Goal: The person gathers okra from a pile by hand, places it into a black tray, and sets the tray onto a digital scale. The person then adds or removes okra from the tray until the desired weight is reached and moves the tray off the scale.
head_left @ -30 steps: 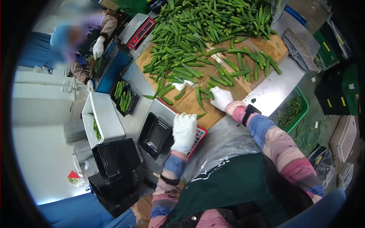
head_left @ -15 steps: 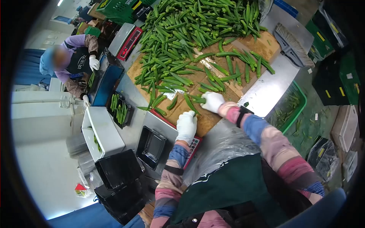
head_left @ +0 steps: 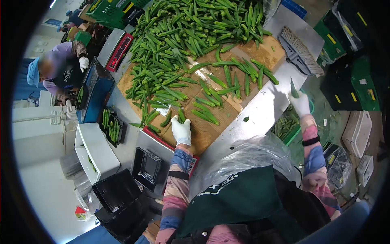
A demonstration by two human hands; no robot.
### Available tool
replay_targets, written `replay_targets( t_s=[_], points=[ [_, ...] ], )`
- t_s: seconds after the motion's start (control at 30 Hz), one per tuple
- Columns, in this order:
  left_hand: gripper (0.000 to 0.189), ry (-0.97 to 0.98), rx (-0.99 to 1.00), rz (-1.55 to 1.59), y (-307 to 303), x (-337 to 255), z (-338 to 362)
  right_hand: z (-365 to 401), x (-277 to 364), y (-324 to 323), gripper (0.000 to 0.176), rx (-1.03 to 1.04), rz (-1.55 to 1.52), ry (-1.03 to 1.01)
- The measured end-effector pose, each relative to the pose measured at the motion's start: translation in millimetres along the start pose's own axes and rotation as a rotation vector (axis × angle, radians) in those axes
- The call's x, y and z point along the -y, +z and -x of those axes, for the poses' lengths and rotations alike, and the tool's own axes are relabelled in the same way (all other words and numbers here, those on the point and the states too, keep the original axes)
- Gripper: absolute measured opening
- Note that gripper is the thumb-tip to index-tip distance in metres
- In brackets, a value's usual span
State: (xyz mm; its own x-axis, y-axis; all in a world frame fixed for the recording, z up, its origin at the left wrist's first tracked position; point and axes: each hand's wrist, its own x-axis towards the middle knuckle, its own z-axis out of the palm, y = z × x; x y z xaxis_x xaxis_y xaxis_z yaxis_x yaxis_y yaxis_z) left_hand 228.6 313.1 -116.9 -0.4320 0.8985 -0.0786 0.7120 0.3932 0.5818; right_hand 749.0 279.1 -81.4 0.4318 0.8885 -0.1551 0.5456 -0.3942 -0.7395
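Both my hands wear white gloves. My left hand (head_left: 181, 131) is at the near edge of the cardboard sheet (head_left: 203, 140), thumb and fingers closed round the lower end of an okra pod (head_left: 181, 114). My right hand (head_left: 300, 105) is out to the right, above the green basket (head_left: 291, 136) on the floor side, and grips a single okra pod (head_left: 293, 88) that points upward. A large heap of okra (head_left: 195, 28) covers the far part of the cardboard. A small group of pods (head_left: 205, 115) lies just right of my left hand.
A black tray (head_left: 147, 167) rests on the scale (head_left: 154, 142) at my left. A filled tray (head_left: 111, 127) stands beyond a white box (head_left: 95, 152). A brush (head_left: 300, 51) lies on the table's right. A co-worker (head_left: 61, 73) stands at another scale, far left.
My right hand has swung from the cardboard out to the right over the basket with an okra pod. My left hand has moved slightly forward and left in the scene to a pod.
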Motion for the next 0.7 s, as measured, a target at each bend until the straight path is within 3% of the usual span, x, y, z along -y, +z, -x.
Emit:
replay_targets(
  t_s=[0.1, 0.2, 0.3, 0.4, 0.47, 0.57, 0.67, 0.7],
  points=[
    [0.038, -0.083, 0.128, 0.024, -15, -9, -1, -36, 23, 47, 0.029, -0.103, 0.141, -0.12],
    [0.026, -0.17, 0.246, 0.168, -23, -11, -6, -65, 27, 87, 0.029, -0.261, 0.252, -0.501],
    [0.017, -0.29, 0.31, 0.398, -34, -44, 5, -73, 28, 97, 0.031, -0.201, 0.383, -0.42],
    [0.018, -0.32, 0.354, 0.529, -19, -64, 20, -65, 48, 69, 0.034, 0.116, 0.387, -0.04],
    [0.023, -0.349, 0.305, 0.5, -2, -74, 27, -67, 24, 66, 0.034, 0.104, 0.222, -0.052],
    [0.032, -0.24, 0.127, 0.314, 19, -92, 32, -59, 35, 70, 0.035, 0.072, 0.145, 0.037],
    [0.038, -0.086, 0.016, 0.15, 46, -60, 23, -59, 60, 95, 0.04, -0.024, 0.042, -0.047],
    [0.045, -0.183, 0.1, 0.166, 38, -68, 21, -59, 72, 97, 0.041, -0.025, 0.104, -0.027]
  ],
)
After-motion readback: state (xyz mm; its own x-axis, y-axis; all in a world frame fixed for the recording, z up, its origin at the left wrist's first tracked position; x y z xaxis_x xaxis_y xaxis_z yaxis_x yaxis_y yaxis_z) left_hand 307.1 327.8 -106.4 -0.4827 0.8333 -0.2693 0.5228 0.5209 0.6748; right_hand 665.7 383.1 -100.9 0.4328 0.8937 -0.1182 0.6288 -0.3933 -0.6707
